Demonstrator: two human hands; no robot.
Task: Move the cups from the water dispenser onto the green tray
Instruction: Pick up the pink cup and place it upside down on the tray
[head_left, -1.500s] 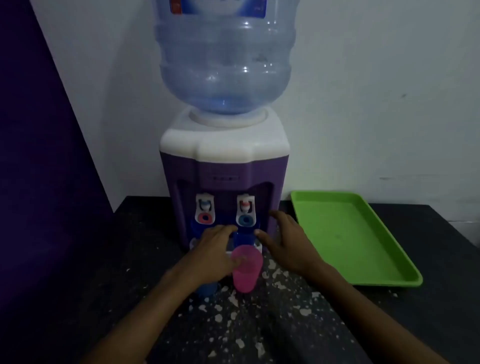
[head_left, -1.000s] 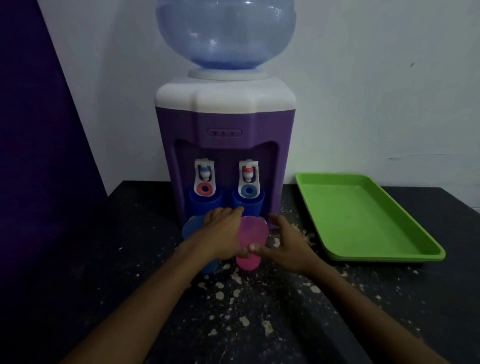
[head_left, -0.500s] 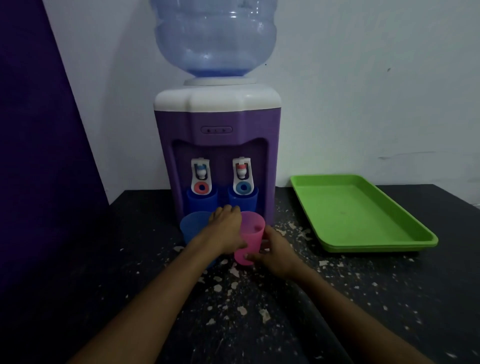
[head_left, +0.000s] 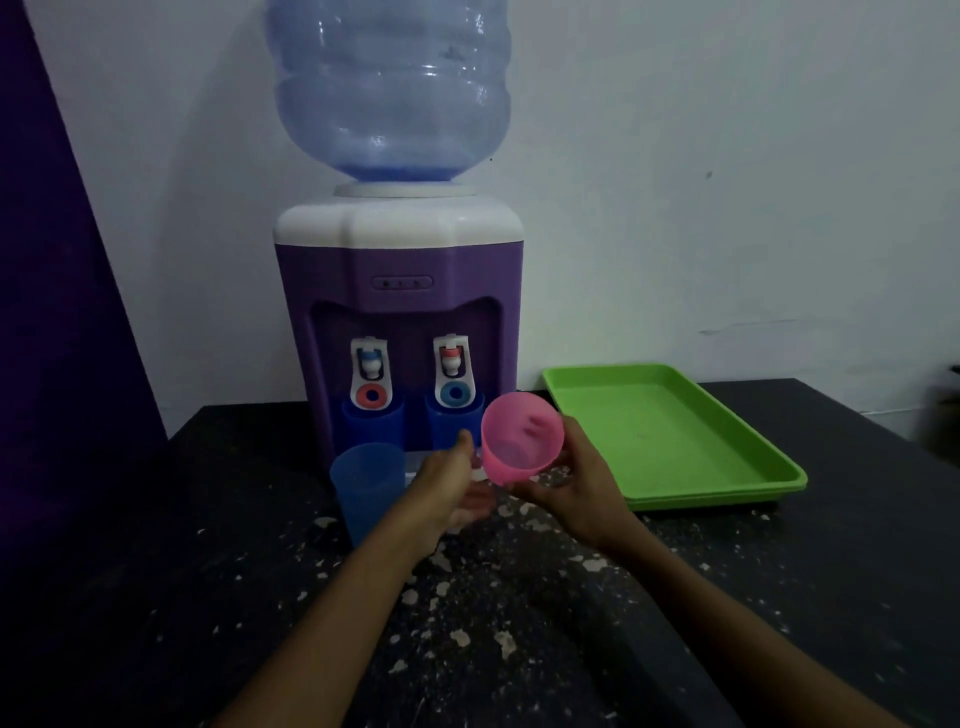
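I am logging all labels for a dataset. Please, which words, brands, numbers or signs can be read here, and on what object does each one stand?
No text can be read in this picture.
Water dispenser: a small panel with three dark marks, too small and blurred to read.
Taps: only coloured rings, no writing.
Bottle, pink cup, blue cup, green tray: no print visible.

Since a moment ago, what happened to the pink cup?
The pink cup came up off the table, tilted, and moved a little toward the green tray, held by the right hand. The left hand let go and hangs open beside it. The blue cup stayed put, and the tray is still empty.
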